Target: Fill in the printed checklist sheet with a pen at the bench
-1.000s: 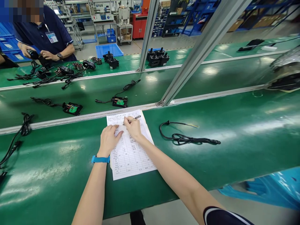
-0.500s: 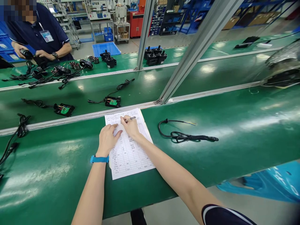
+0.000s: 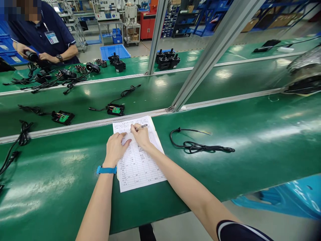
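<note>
A printed form (image 3: 140,170) with rows and columns lies on the green bench before me, some cells filled in. My left hand (image 3: 115,147) rests on its left side, fingers and thumb apart, holding nothing; a blue band (image 3: 106,170) circles that wrist. Near the top of the sheet, my right hand (image 3: 140,136) is closed round a pen (image 3: 141,127), its tip hidden by the fingers. To the right of the paper lies a coiled black cable (image 3: 205,147) with bare coloured wire ends.
Beyond a metal rail, two open black housings with green circuit boards (image 3: 115,109) lie on the belt. Black cables (image 3: 24,134) are at the left. An aluminium post (image 3: 200,63) slants up ahead. Across the line, a co-worker (image 3: 47,36) handles a black part. A blue stool (image 3: 288,197) stands lower right.
The housings on the belt have shifted left. My right hand has moved slightly right across the form with the pen; my left hand stays in place.
</note>
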`<state>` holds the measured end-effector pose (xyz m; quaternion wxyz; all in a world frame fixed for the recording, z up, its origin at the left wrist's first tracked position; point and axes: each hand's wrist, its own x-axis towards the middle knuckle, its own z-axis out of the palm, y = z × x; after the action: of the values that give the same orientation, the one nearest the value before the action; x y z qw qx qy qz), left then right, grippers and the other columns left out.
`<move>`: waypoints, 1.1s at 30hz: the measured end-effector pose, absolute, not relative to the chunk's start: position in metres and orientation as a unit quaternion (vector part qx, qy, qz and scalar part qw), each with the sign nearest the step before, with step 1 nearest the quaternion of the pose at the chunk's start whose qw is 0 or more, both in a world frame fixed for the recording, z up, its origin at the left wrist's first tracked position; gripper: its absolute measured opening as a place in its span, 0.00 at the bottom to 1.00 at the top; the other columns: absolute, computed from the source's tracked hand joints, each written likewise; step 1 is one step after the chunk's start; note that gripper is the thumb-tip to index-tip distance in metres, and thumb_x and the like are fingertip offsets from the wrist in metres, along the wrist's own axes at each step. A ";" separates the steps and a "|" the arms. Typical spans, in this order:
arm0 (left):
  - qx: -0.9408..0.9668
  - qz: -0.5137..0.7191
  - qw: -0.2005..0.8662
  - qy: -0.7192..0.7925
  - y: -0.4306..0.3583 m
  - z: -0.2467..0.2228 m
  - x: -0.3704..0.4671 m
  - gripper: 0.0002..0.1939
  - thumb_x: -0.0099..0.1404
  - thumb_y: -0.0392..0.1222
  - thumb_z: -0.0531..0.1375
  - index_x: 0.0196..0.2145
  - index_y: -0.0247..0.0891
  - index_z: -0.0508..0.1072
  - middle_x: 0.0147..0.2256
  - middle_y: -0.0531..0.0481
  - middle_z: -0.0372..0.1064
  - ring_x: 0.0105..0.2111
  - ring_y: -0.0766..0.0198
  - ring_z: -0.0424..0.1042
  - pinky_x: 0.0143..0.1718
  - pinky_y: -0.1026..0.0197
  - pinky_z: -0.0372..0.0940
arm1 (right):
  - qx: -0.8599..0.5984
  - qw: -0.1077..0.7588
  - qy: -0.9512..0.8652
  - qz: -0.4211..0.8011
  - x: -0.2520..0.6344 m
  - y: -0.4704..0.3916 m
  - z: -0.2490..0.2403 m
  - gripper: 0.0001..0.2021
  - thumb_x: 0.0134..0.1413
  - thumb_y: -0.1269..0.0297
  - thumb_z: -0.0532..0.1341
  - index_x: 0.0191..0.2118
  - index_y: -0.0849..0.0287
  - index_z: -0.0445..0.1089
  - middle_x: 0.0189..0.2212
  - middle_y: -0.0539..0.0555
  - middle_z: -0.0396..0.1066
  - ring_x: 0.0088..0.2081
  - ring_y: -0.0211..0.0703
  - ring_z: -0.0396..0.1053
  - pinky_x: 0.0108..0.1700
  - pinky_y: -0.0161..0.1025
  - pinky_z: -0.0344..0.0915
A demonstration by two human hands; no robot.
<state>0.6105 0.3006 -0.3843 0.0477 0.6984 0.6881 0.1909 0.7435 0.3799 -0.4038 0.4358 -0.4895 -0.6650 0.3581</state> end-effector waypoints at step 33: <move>0.698 0.197 0.047 0.687 0.299 -0.380 0.612 0.20 0.66 0.51 0.61 0.50 0.35 0.75 0.37 0.46 0.72 0.40 0.54 0.71 0.42 0.54 0.66 | -0.499 0.454 -0.658 0.335 0.747 0.380 -0.402 0.22 0.64 0.56 0.51 0.19 0.56 0.47 0.16 0.45 0.48 0.21 0.35 0.48 0.28 0.38 0.48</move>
<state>0.6116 0.2992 -0.3795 0.0474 0.6981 0.6868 0.1969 0.7475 0.3796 -0.4025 0.4544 -0.4987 -0.6577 0.3351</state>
